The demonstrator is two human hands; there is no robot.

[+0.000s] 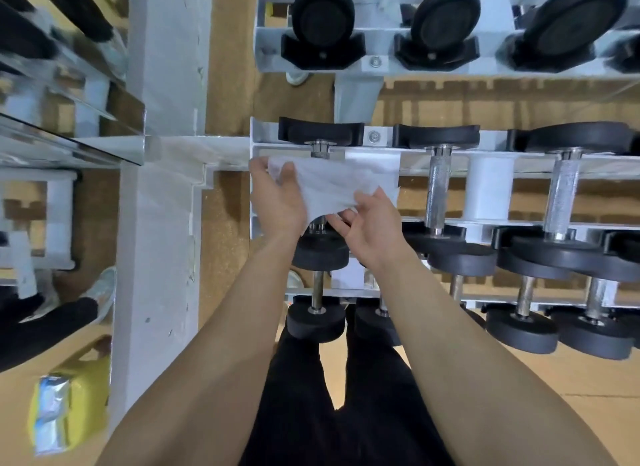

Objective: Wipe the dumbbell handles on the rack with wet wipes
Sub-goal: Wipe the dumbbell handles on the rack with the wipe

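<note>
The wet wipe (332, 185) is stretched out flat between both hands, directly over the handle of the end dumbbell (320, 136) on the rack's (257, 146) middle tier. It hides nearly all of that handle; only the steel collar at the far end shows past its edge.

The left hand (277, 202) grasps the wipe's left side, its thumb (287, 176) lying on top of the sheet and the other fingers curled beneath. The right hand (375, 230) pinches the wipe's near right corner; its fingers (341, 223) are bent, with the tips on the sheet just above the dumbbell's near head.

To the right of this dumbbell, two more (438, 188) (562, 191) lie parallel with bare knurled handles. Beyond it sits the upper tier of weights (322, 18), and nearer than it a lower one (317, 321). Left of it stands a white pillar (159, 223), and further left and nearer lies a yellow packet (69, 406) on the floor.
</note>
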